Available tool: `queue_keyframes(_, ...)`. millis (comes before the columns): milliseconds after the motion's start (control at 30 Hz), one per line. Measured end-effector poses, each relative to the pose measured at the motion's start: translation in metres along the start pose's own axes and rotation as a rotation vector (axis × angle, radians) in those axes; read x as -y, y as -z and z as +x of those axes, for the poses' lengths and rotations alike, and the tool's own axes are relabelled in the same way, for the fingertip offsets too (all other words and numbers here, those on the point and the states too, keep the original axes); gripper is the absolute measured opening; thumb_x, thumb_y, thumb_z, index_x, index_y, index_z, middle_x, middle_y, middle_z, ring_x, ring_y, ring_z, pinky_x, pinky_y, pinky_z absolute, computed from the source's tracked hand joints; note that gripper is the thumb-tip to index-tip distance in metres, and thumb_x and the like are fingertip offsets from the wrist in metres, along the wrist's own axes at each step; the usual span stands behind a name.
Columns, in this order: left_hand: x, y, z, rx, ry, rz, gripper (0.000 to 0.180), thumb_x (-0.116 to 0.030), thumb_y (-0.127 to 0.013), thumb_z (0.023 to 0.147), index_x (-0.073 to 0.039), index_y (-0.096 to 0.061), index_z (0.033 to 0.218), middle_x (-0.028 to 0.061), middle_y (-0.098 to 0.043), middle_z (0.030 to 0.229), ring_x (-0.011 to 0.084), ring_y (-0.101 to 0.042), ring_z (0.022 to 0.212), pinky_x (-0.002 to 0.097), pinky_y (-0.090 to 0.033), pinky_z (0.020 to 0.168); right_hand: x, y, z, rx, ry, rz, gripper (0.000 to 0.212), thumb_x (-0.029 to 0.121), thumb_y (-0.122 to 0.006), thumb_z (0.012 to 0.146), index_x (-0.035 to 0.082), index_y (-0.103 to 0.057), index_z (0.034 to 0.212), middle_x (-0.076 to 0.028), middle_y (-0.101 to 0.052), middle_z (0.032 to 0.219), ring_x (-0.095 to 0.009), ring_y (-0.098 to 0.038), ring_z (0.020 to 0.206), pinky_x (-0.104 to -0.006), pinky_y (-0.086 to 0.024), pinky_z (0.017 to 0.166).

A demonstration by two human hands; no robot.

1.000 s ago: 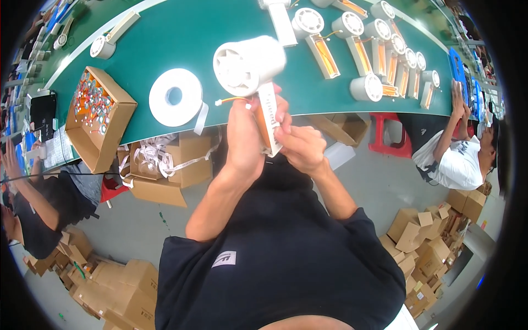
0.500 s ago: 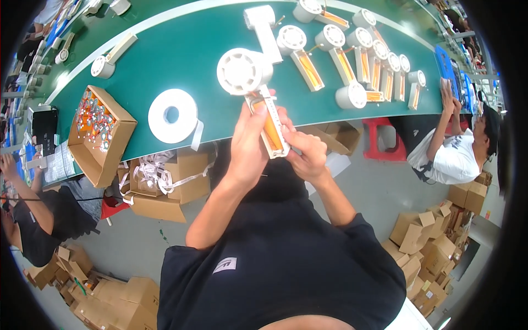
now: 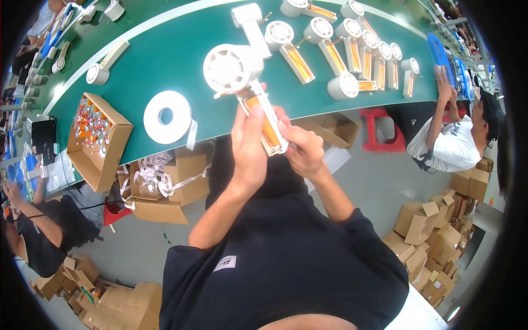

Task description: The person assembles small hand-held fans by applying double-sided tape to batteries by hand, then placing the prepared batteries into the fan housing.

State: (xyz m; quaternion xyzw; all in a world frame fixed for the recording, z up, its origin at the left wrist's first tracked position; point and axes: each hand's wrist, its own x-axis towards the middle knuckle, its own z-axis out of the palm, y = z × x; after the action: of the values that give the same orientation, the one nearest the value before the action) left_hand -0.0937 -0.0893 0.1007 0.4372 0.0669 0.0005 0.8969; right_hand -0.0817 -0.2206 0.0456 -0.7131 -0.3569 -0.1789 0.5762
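Observation:
Between both hands is a white handheld fan (image 3: 230, 69), its round slotted head pointing away from me and its handle toward me. The handle is uncovered, showing an orange strip-like part inside. My left hand (image 3: 248, 146) wraps the handle's left side, the thumb lying along the orange part. My right hand (image 3: 305, 147) grips the lower right side of the handle with its fingers closed on it. The fingertips under the handle are partly hidden. On the green table (image 3: 192, 60) beyond, several similar fans (image 3: 297, 63) lie with orange showing in their open handles.
A roll of white tape (image 3: 166, 116) lies left of my hands. Further left, a cardboard box (image 3: 118, 129) holds small wired parts. Below the table edge stands a carton (image 3: 187, 184) with white strips. Co-workers sit at both sides, near red stools (image 3: 379, 146).
The fan's head has tilted a little to the left in my hands. Both hands keep their hold on the handle. The view has shifted slightly.

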Motion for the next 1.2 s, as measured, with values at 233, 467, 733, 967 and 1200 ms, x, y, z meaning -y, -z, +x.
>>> queue_keyframes(233,0.004,0.001,-0.002,0.134,-0.060,0.112,0.038,-0.014,-0.042,0.101,-0.001,-0.034,0.135,0.0162,-0.058,0.107,0.0164,-0.060,0.088,0.0280,-0.053,0.072,0.007,-0.002,-0.005,-0.141,-0.091,0.151,0.035,0.009,-0.067,0.089,-0.002,-0.059,0.121,-0.018,-0.070,0.093,-0.020,-0.070,0.072,-0.0291,-0.057,0.061)
queue_keyframes(467,0.004,0.001,0.007,0.118,-0.038,0.106,0.041,-0.013,-0.044,0.101,0.001,-0.031,0.137,0.0119,-0.059,0.108,0.0115,-0.059,0.087,0.0245,-0.050,0.072,0.006,-0.005,0.001,-0.191,-0.160,0.260,0.034,0.007,-0.066,0.090,-0.002,-0.059,0.122,-0.018,-0.069,0.095,-0.021,-0.069,0.071,-0.0295,-0.057,0.060)
queue_keyframes(733,0.002,0.002,0.010,0.219,-0.023,0.126,0.051,-0.008,-0.050,0.095,0.002,-0.028,0.141,0.0230,-0.054,0.125,0.0244,-0.063,0.098,0.0343,-0.055,0.080,0.009,0.015,0.002,-0.096,-0.060,-0.110,0.041,0.003,-0.074,0.081,-0.002,-0.058,0.119,-0.018,-0.068,0.102,-0.026,-0.070,0.075,-0.0330,-0.057,0.064)
queue_keyframes(967,0.017,-0.017,0.010,0.229,0.002,0.158,0.056,0.003,-0.052,0.094,0.001,-0.024,0.143,0.0247,-0.043,0.137,0.0355,-0.052,0.122,0.0442,-0.044,0.103,0.043,0.026,0.017,-0.002,-0.307,-0.553,0.051,0.020,-0.077,0.077,0.001,-0.055,0.119,-0.014,-0.067,0.100,-0.028,-0.070,0.076,-0.0364,-0.056,0.060)
queue_keyframes(1200,-0.021,-0.013,0.039,0.677,-0.238,0.812,0.055,-0.016,-0.063,0.092,0.004,-0.042,0.139,0.0240,-0.045,0.141,0.0354,-0.046,0.130,0.0377,-0.034,0.109,-0.005,0.125,0.008,-0.388,-0.455,-0.794,0.029,0.015,-0.066,0.091,0.001,-0.058,0.115,-0.015,-0.065,0.095,-0.024,-0.067,0.075,-0.0353,-0.054,0.064)
